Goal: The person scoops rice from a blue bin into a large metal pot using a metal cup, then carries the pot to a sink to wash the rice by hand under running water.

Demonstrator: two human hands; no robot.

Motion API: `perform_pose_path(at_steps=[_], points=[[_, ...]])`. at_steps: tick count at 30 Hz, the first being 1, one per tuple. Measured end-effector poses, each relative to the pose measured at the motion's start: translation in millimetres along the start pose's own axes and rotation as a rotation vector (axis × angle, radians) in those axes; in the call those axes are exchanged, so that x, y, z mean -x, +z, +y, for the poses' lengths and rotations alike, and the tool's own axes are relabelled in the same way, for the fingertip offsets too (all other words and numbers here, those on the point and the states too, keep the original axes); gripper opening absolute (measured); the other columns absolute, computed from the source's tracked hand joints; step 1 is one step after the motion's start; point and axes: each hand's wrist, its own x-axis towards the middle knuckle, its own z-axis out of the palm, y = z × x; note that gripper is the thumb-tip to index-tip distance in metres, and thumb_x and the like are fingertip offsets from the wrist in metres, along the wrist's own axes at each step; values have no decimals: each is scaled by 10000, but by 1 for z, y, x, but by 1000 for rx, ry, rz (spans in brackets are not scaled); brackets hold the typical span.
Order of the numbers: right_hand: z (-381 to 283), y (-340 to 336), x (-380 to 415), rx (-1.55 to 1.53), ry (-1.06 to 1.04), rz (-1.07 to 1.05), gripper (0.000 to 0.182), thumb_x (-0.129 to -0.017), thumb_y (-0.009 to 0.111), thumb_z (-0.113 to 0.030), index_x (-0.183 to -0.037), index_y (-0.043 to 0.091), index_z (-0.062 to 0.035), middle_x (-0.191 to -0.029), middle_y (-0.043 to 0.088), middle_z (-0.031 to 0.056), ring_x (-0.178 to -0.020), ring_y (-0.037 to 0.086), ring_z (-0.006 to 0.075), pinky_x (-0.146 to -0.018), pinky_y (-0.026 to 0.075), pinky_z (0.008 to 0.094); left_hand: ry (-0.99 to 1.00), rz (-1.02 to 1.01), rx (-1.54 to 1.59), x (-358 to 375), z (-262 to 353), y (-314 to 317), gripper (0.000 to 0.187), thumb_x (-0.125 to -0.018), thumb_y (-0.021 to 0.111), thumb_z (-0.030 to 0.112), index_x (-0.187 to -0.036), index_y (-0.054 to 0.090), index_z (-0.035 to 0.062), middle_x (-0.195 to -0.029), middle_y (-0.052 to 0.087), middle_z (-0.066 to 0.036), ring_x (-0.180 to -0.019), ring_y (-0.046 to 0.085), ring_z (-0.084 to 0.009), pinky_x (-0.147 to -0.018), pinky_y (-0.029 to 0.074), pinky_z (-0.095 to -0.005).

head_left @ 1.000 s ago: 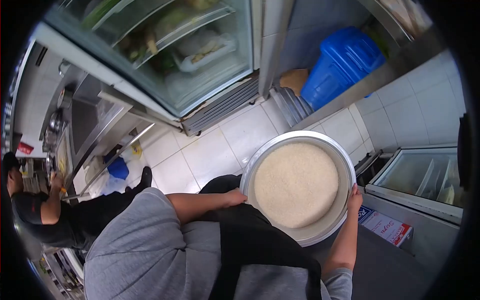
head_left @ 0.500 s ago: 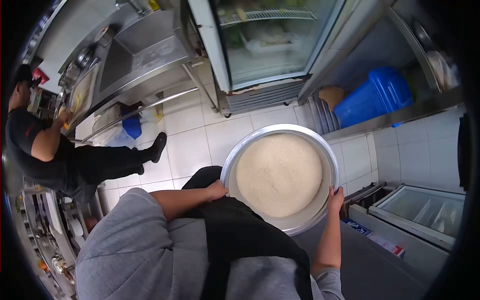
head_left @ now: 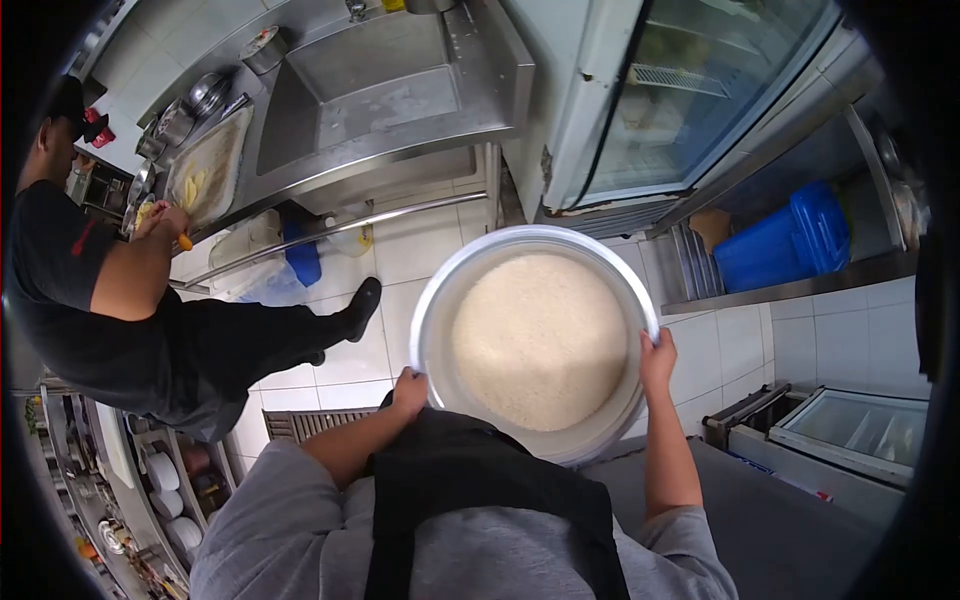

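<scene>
A large round metal pot (head_left: pixel 440 290) is held in front of my body, with uncooked-looking white rice (head_left: pixel 540 340) filling much of it. My left hand (head_left: pixel 410 390) is closed on the pot's left side near the rim. On the opposite side, my right hand (head_left: pixel 657 360) grips the rim, fingers wrapped at its edge. The pot's near side touches or nearly touches my black apron (head_left: pixel 470 480). What lies under the pot is hidden.
A co-worker (head_left: pixel 150 290) in black stands at left, hands over a tray (head_left: pixel 215 165) with pale yellow pieces. Ahead are a steel sink (head_left: pixel 385 95) and a glass-door fridge (head_left: pixel 690 110). A blue bin (head_left: pixel 780 240) lies on a shelf at right; a low freezer (head_left: pixel 850 430) stands nearer.
My view and body have turned left, bringing the sink closer to the middle. The pot has come along in both hands. The co-worker's hands now show together over the tray's edge.
</scene>
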Motion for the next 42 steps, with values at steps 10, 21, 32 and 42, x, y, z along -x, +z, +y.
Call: perform_pose_path(at_steps=[10, 21, 32, 42], points=[[-222, 97, 13, -157, -144, -142, 270, -828, 674, -196, -783, 526, 25, -638, 541, 177, -554, 491, 294, -568, 427, 386, 458, 714, 301, -44, 12, -203, 292, -942, 531, 226, -817, 491, -36, -696, 553, -139, -637, 506, -192, -609, 432, -375], [-356, 68, -29, -276, -214, -149, 286, -824, 669, -229, -826, 578, 42, -705, 614, 184, -638, 603, 258, -612, 452, 384, 454, 773, 255, -66, 103, -330, 274, -908, 578, 218, -879, 573, -54, -745, 602, -168, -668, 551, -261, -664, 445, -373], [-417, 116, -126, -424, -296, -300, 293, -866, 598, -179, -1012, 551, 71, -851, 640, 223, -798, 638, 286, -731, 477, 369, 381, 786, -87, -137, 194, -402, 466, -922, 532, 264, -1288, 459, -15, -1111, 608, -250, -1051, 582, -375, -892, 443, -394], [-465, 154, -190, -365, -420, -409, 432, -898, 540, -168, -1276, 447, 19, -1123, 609, 238, -1049, 607, 331, -907, 450, 361, 239, 923, -298, -133, 244, -420, 498, -934, 494, 328, -1330, 421, 37, -1145, 578, -279, -1073, 557, -416, -900, 449, -456]])
